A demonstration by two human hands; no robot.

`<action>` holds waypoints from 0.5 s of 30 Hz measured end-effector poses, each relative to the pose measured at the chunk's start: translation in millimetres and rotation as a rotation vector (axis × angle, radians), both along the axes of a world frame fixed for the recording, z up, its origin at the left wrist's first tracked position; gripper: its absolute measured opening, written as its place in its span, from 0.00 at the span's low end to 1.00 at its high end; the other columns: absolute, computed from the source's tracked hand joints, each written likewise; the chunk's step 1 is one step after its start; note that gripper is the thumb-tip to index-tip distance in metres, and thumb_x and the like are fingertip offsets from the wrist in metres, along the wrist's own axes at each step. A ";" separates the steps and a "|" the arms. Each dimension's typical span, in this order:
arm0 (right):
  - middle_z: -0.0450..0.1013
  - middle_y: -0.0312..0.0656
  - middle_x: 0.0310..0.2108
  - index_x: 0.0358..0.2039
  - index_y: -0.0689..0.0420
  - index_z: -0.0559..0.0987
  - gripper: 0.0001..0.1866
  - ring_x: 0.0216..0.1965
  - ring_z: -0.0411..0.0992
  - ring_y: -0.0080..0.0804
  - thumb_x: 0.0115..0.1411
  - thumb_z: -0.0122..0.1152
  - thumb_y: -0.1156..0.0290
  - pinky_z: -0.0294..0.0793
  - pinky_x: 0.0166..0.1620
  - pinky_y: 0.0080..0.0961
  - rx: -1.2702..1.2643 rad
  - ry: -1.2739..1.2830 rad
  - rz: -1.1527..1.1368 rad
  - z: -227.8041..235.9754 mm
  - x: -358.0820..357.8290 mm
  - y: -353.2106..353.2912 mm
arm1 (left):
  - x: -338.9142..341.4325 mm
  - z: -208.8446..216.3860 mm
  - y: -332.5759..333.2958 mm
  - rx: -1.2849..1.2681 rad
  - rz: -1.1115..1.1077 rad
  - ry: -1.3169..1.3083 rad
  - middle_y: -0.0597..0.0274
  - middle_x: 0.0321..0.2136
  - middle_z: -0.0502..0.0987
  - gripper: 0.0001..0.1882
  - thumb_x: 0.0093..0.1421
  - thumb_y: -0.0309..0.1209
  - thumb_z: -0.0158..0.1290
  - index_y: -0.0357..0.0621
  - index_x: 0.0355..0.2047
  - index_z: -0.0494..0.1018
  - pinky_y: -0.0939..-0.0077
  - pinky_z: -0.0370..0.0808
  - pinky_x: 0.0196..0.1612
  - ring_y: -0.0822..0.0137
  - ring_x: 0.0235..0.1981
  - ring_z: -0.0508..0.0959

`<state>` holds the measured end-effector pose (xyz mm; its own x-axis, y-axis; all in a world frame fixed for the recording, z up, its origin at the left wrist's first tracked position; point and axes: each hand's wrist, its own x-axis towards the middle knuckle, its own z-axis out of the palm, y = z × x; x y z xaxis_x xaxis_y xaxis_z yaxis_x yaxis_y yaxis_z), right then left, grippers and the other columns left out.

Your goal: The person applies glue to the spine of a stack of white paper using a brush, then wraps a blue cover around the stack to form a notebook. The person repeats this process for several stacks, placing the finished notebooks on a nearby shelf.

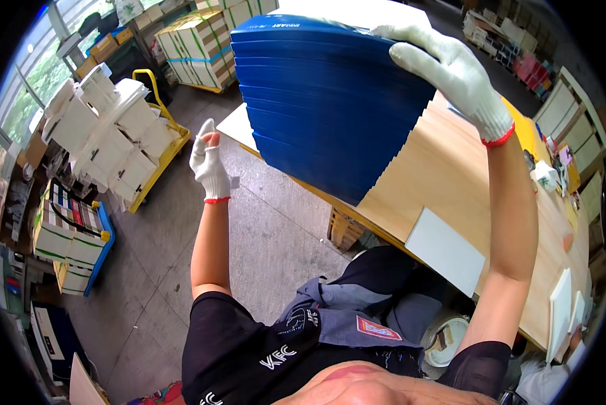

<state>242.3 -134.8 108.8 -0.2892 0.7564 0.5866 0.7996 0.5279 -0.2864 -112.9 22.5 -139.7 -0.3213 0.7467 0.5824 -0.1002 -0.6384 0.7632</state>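
Note:
A tall stack of thin, glossy blue pieces [330, 115], perhaps booklets or folders, stands on the wooden-topped table [451, 175], its layered edges facing me. My right hand [461, 71], in a white knit glove with a red cuff, lies at the top right corner of the stack, fingers stretched along the top and thumb apart. Left of the stack and away from it, my left hand [210, 165] is raised in a matching glove, its fingers curled together and one bare fingertip showing. A small pale tab [235, 182] shows beside its wrist; whatever the fingers hold is hidden.
A white board [446, 251] lies at the table's near edge. White cartons [114, 135] are piled on a yellow trolley [156, 172] at left, near strapped bundles [73, 223] on a blue trolley. Another strapped pallet load [198, 50] stands behind. A round white container [448, 341] sits beside my legs.

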 end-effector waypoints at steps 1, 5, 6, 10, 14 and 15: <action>0.77 0.43 0.47 0.52 0.53 0.79 0.25 0.49 0.74 0.34 0.66 0.53 0.47 0.69 0.54 0.25 -0.013 -0.004 -0.007 0.5 -0.3 -1.1 | -3.3 -12.9 -2.0 -0.114 -0.059 -0.084 0.53 0.50 0.79 0.13 0.61 0.40 0.61 0.43 0.37 0.80 0.68 0.69 0.55 0.65 0.50 0.76; 0.76 0.39 0.49 0.55 0.51 0.77 0.24 0.51 0.74 0.30 0.68 0.51 0.49 0.69 0.58 0.24 -0.071 0.003 -0.044 0.1 0.6 -1.1 | -5.4 -50.4 -12.4 -0.457 -0.329 -0.239 0.56 0.49 0.78 0.23 0.67 0.45 0.51 0.39 0.52 0.74 0.72 0.76 0.48 0.65 0.45 0.78; 0.76 0.38 0.49 0.55 0.51 0.77 0.24 0.51 0.74 0.30 0.68 0.50 0.49 0.69 0.58 0.25 -0.109 0.015 -0.042 0.4 0.8 -0.9 | -2.5 -50.6 -20.5 -0.572 -0.342 -0.160 0.52 0.54 0.74 0.23 0.71 0.44 0.45 0.39 0.55 0.71 0.68 0.76 0.52 0.62 0.49 0.78; 0.77 0.42 0.49 0.56 0.49 0.77 0.26 0.52 0.75 0.35 0.66 0.48 0.45 0.69 0.58 0.30 -0.074 -0.072 -0.046 -1.0 8.6 4.0 | 23.6 -42.6 -46.9 -0.559 -0.635 -0.433 0.55 0.60 0.70 0.30 0.70 0.52 0.41 0.43 0.62 0.64 0.54 0.65 0.64 0.57 0.58 0.71; 0.76 0.46 0.50 0.57 0.45 0.76 0.34 0.53 0.74 0.44 0.62 0.46 0.35 0.71 0.57 0.46 -0.057 -0.025 -0.116 -15.0 23.8 13.4 | 31.9 -48.0 -47.8 -0.524 -0.680 -0.498 0.53 0.62 0.66 0.32 0.69 0.54 0.41 0.44 0.63 0.61 0.53 0.61 0.65 0.54 0.62 0.66; 0.76 0.46 0.50 0.57 0.45 0.76 0.34 0.53 0.74 0.45 0.62 0.45 0.35 0.71 0.57 0.48 -0.073 -0.024 -0.124 -15.2 25.1 13.4 | 34.0 -49.9 -46.9 -0.519 -0.666 -0.474 0.50 0.65 0.60 0.36 0.68 0.57 0.40 0.43 0.66 0.58 0.53 0.55 0.68 0.52 0.66 0.60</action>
